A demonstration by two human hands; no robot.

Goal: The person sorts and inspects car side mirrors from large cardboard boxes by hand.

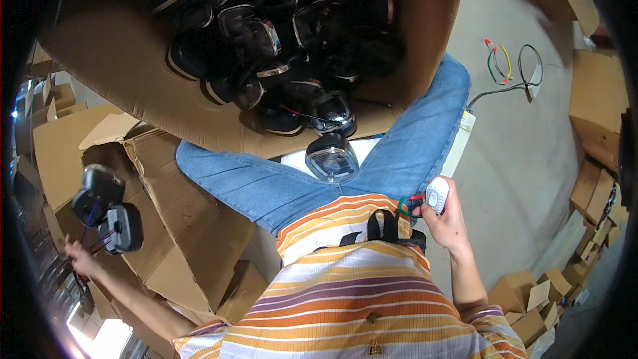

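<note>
Rightward, grey floor [518, 153] is giving us open room, while a big carton [432, 20] is filling the space ahead and a smaller carton [163, 179] is crowding our left. Our left hand [82, 258], a little blurred, is pinching thin leads [100, 247] that are running to two black units [100, 193], just inward of it. Our right hand [445, 227] is clasping a white oval device [436, 195], and a green wire [400, 209] is looping beside its fingers.
</note>
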